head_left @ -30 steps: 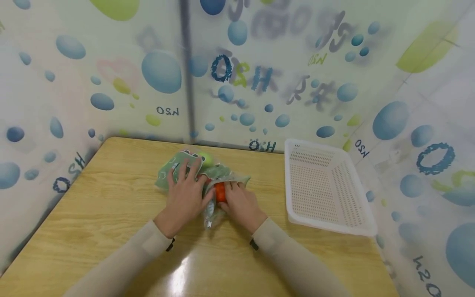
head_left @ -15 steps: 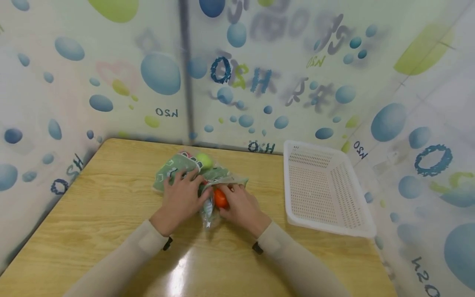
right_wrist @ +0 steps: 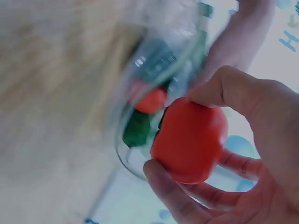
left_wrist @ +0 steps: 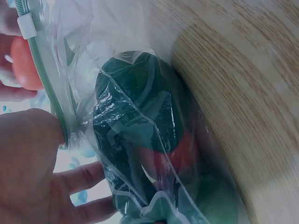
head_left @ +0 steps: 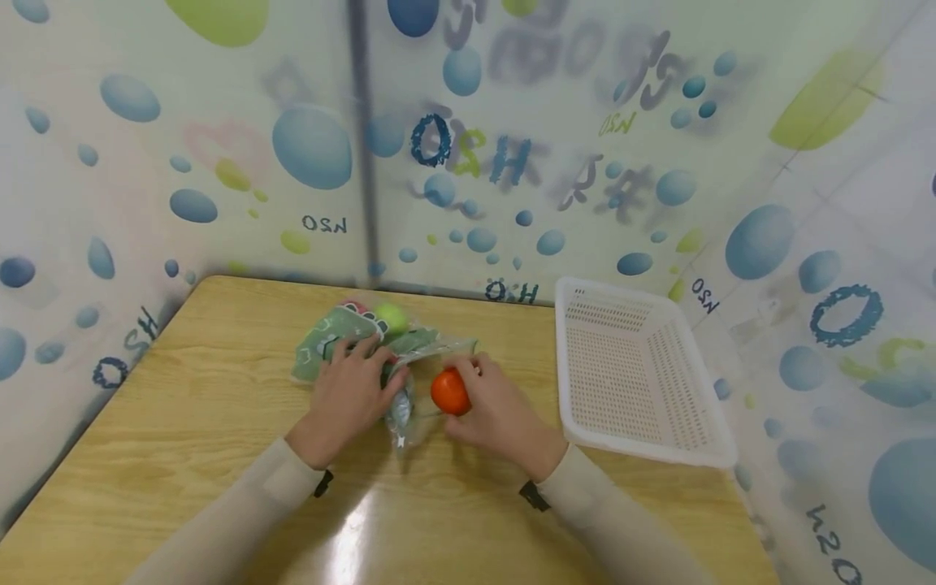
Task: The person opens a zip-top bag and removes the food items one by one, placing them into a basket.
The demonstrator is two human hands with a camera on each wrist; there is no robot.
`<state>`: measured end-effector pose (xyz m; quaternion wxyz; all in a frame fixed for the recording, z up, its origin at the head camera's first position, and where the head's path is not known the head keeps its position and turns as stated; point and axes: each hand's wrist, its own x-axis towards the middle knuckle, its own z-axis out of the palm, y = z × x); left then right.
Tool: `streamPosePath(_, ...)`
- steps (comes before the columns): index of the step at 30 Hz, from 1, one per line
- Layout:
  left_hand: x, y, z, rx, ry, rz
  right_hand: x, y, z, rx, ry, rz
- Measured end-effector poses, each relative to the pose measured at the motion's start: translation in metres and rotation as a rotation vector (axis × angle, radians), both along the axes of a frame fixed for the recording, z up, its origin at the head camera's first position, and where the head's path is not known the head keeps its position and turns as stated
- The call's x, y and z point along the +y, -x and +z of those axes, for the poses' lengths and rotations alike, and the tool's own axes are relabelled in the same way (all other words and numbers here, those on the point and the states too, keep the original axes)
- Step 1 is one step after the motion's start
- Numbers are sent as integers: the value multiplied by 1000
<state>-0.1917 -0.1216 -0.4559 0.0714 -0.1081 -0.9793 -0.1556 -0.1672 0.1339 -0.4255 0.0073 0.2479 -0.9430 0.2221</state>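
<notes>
A zip bag [head_left: 329, 333] with a green printed front and clear plastic lies on the table, its mouth toward the right. My left hand [head_left: 344, 398] holds it near the mouth; in the left wrist view the thumb touches the zip edge and fingertips press the bag's side. My right hand [head_left: 508, 418] grips a red tomato [head_left: 449, 392] between thumb and fingers, just outside the mouth. Inside the bag, the right wrist view shows another red round item [right_wrist: 150, 100] and a dark green one [right_wrist: 138, 128]. A light green round thing [head_left: 392, 318] shows at the bag's far side.
A white perforated plastic basket [head_left: 565, 374] stands on the right of the wooden table [head_left: 219, 390]. Behind the table and at both sides rise walls [head_left: 453, 219] printed with blue and green drops.
My right hand has drawn the tomato out of the bag's mouth to the right. My left hand stays at the bag, its fingers drawn back slightly toward me.
</notes>
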Motion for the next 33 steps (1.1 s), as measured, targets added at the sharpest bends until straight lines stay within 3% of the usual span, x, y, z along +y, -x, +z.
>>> streamPosePath(5, -6, -1, 0, 19, -10, 11, 17, 2, 24, -1, -12, -47)
streamPosePath(10, -11, -4, 0, 50, -4, 22, 43, 13, 46, 58, -36, -87)
streamPosePath(15, -16, -7, 0, 51, 6, 33, 76, 35, 67, 65, -65, -158)
streamPosePath(21, -18, -9, 1, 48, 3, 50, 118, 71, 86, -26, -142, -257)
streamPosePath(27, -21, -11, 2, 50, 4, 59, 161, 109, 85, -95, -220, -313)
streamPosePath(33, -21, -12, 1, 53, 1, 64, 197, 133, 67, -225, -293, -350)
